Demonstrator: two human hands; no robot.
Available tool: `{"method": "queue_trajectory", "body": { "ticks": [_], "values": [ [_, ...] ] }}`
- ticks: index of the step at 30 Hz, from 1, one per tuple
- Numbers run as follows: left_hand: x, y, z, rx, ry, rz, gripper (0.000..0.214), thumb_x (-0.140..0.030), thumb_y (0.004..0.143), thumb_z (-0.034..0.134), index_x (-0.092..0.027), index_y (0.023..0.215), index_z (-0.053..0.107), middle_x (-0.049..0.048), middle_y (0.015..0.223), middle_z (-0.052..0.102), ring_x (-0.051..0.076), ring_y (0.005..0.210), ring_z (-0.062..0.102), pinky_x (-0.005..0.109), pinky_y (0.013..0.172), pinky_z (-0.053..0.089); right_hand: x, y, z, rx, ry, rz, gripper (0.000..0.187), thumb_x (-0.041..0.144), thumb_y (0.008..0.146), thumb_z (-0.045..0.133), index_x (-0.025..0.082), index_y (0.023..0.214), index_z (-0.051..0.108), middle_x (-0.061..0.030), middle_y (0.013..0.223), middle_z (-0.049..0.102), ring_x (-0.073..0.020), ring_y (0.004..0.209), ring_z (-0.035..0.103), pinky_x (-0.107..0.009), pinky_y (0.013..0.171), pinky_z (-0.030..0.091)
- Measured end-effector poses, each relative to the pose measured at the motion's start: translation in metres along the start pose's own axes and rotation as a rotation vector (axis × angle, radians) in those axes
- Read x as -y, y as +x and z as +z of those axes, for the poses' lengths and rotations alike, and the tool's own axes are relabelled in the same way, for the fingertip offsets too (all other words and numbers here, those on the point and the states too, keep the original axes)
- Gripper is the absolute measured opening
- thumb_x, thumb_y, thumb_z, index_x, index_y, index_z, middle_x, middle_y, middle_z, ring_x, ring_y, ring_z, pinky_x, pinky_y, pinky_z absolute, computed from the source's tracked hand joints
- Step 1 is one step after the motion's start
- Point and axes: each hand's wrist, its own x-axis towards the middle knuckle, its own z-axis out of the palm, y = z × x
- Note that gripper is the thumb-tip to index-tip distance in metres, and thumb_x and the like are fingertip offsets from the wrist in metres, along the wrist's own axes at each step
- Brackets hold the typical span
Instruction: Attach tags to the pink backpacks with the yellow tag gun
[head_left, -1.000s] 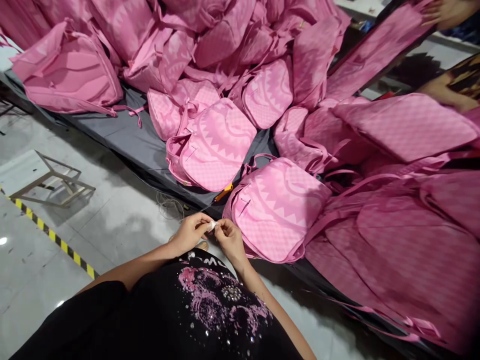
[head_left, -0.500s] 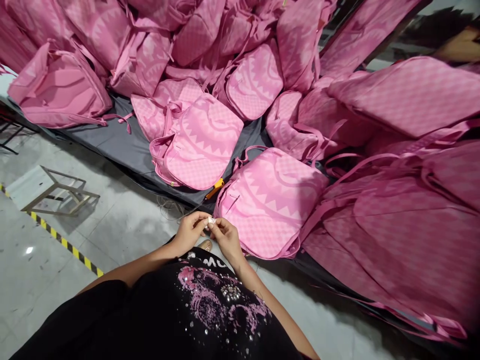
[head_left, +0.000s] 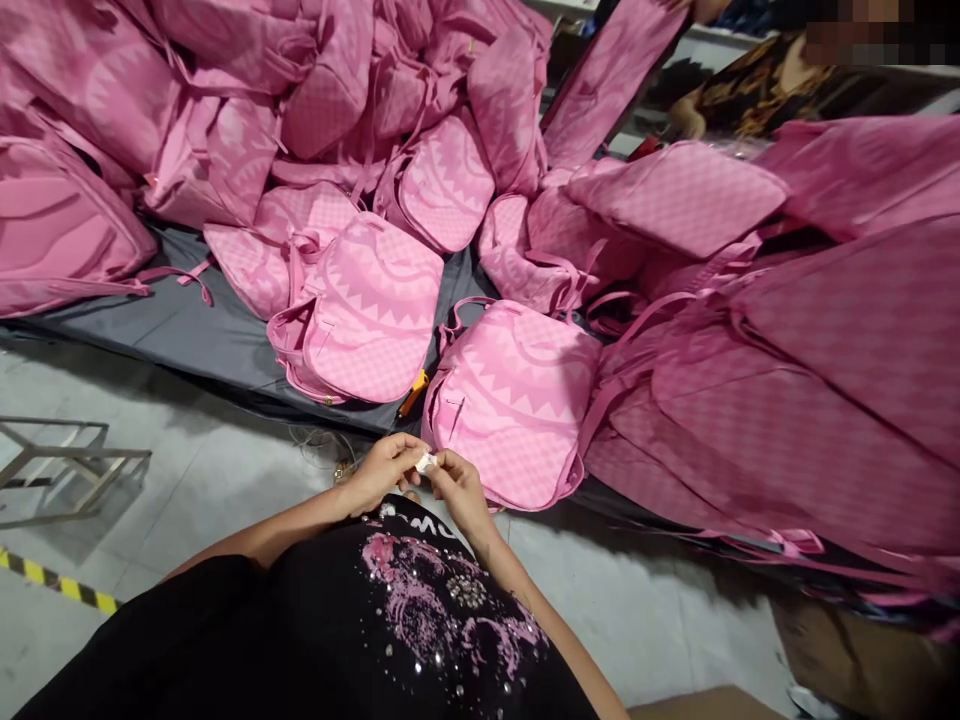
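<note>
Pinching a tiny white scrap (head_left: pixel 426 463) between left hand (head_left: pixel 381 476) and right hand (head_left: pixel 460 484), with a narrow fingertip grip from each, near the close left corner of the front backpack (head_left: pixel 517 410). Not making out its material, tbh. Seeing a yellow-handled tool (head_left: pixel 412 392) lying on the counter (head_left: pixel 187 335) just left of that backpack, plus a second backpack (head_left: pixel 375 315) past the tool. Also dealing with a big pink bag (head_left: pixel 787 400) crowding the front backpack's right side and a bag heap (head_left: pixel 330 100) blocking the counter behind it.

Likely workshop | pink backpacks (head_left: pixel 517 400) heaped along table (head_left: pixel 187 340) | striped floor tape (head_left: pixel 60 582)
</note>
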Motion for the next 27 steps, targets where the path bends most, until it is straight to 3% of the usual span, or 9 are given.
{"method": "queue_trajectory", "body": {
  "ticks": [3,8,12,15,18,20,24,27],
  "values": [
    [-0.008,0.004,-0.015,0.065,0.13,0.126,0.049,-0.045,0.075,0.07,-0.01,0.104,0.052,0.0044,0.086,0.055,0.011,0.07,0.054,0.017,0.043,0.039,0.002,0.002,0.022,-0.108,0.021,-0.036,0.043,0.053,0.067,0.069,0.014,0.068,0.05,-0.0004,0.053,0.044,-0.01,0.045,0.036,-0.019,0.045,0.028],
    [-0.008,0.008,-0.028,0.138,0.185,0.112,0.038,-0.04,0.077,0.065,-0.008,0.095,0.054,0.0041,0.075,0.057,0.011,0.06,0.054,0.018,0.042,0.035,-0.011,0.001,0.041,-0.195,0.07,-0.094,0.04,0.05,0.071,0.067,0.014,0.065,0.05,-0.0009,0.052,0.044,-0.0099,0.045,0.036,-0.02,0.045,0.028],
    [-0.006,0.008,-0.033,0.15,0.175,0.102,0.043,-0.045,0.078,0.061,-0.006,0.094,0.057,0.0058,0.073,0.059,0.01,0.057,0.053,0.019,0.043,0.034,-0.023,0.001,0.056,-0.265,0.268,-0.048,0.041,0.05,0.066,0.066,0.016,0.061,0.043,-0.0001,0.05,0.042,-0.0102,0.04,0.031,-0.021,0.04,0.023],
    [-0.011,0.009,-0.041,0.16,0.216,0.119,0.038,-0.041,0.079,0.061,-0.006,0.092,0.059,0.0051,0.073,0.06,0.01,0.058,0.053,0.021,0.051,0.04,-0.024,0.0,0.063,-0.343,0.071,-0.15,0.038,0.048,0.076,0.064,0.014,0.067,0.049,-0.0011,0.055,0.046,-0.0111,0.047,0.039,-0.021,0.045,0.03],
    [-0.019,0.01,-0.049,0.178,0.329,0.205,0.028,-0.033,0.081,0.061,-0.008,0.094,0.063,0.0068,0.083,0.063,0.011,0.072,0.058,0.021,0.063,0.045,-0.022,-0.003,0.063,-0.406,-0.143,-0.279,0.031,0.045,0.087,0.062,0.014,0.09,0.058,-0.0042,0.077,0.058,-0.0143,0.066,0.053,-0.023,0.059,0.042],
    [-0.021,0.01,-0.051,0.192,0.349,0.193,0.03,-0.035,0.082,0.061,-0.009,0.097,0.063,0.0072,0.084,0.063,0.012,0.072,0.058,0.019,0.056,0.042,-0.022,-0.004,0.059,-0.41,-0.228,-0.33,0.03,0.044,0.09,0.061,0.015,0.094,0.06,-0.0046,0.084,0.06,-0.0155,0.071,0.056,-0.024,0.063,0.044],
    [-0.013,0.007,-0.045,0.248,0.201,0.125,0.049,-0.035,0.075,0.07,-0.011,0.115,0.054,0.0063,0.09,0.061,0.011,0.07,0.057,0.017,0.047,0.037,-0.018,-0.005,0.05,-0.469,-0.311,-0.401,0.03,0.043,0.094,0.058,0.015,0.085,0.063,-0.0033,0.075,0.06,-0.0152,0.066,0.055,-0.025,0.061,0.042],
    [-0.008,0.006,-0.035,0.2,0.115,0.12,0.054,-0.034,0.073,0.073,-0.011,0.115,0.048,0.0044,0.087,0.059,0.01,0.067,0.056,0.016,0.047,0.035,-0.013,-0.006,0.045,-0.469,-0.333,-0.428,0.029,0.042,0.094,0.058,0.015,0.085,0.065,-0.0027,0.074,0.06,-0.0151,0.065,0.055,-0.025,0.061,0.041]
  ]
}}
